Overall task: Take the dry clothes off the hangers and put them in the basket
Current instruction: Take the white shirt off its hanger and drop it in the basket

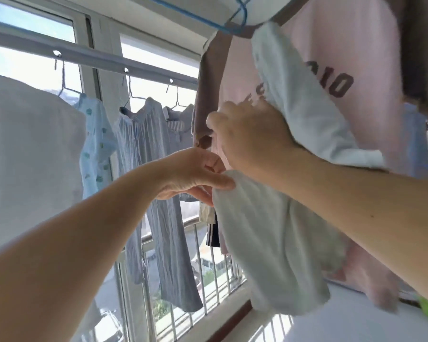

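Both hands were raised in front of the hanging laundry. The left hand point(193, 174) pinched the upper edge of a pale white garment point(269, 245) between thumb and curled fingers, and that cloth hung down below both hands and draped over the right forearm. The right hand point(250, 137), just above the left, had its fingers curled into the lower front of a pink shirt point(356, 58) with brown trim and dark lettering, gripping its fabric; more of the white garment ran up past the right wrist across the shirt. Above the right hand, the pink shirt hung on a blue hanger point(240, 18). To the left of the left hand, a grey pleated garment point(156, 154), a light blue printed top point(94, 134) and a white cloth point(30, 149) hung on wire hangers from a rail point(97, 58) before the window.
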`<control>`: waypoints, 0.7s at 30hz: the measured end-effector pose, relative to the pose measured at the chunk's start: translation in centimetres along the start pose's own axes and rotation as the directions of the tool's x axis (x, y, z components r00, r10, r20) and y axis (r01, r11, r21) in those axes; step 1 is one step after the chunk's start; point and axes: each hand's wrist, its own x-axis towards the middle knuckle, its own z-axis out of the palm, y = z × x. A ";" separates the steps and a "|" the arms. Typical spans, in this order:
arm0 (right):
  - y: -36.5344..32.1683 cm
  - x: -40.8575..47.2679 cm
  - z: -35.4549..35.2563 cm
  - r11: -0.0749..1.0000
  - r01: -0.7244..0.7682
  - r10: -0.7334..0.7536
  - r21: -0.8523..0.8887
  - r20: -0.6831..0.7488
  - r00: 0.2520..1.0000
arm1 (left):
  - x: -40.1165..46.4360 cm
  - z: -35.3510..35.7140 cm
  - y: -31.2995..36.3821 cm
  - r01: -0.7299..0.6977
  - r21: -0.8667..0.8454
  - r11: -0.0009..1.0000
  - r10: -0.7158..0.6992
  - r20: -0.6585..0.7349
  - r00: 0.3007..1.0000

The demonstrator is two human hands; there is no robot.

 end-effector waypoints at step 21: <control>-2.9 -8.9 4.1 0.146 -0.756 0.009 0.638 0.763 0.646 | -2.1 3.7 -4.0 0.143 0.174 0.974 -0.163 0.109 0.981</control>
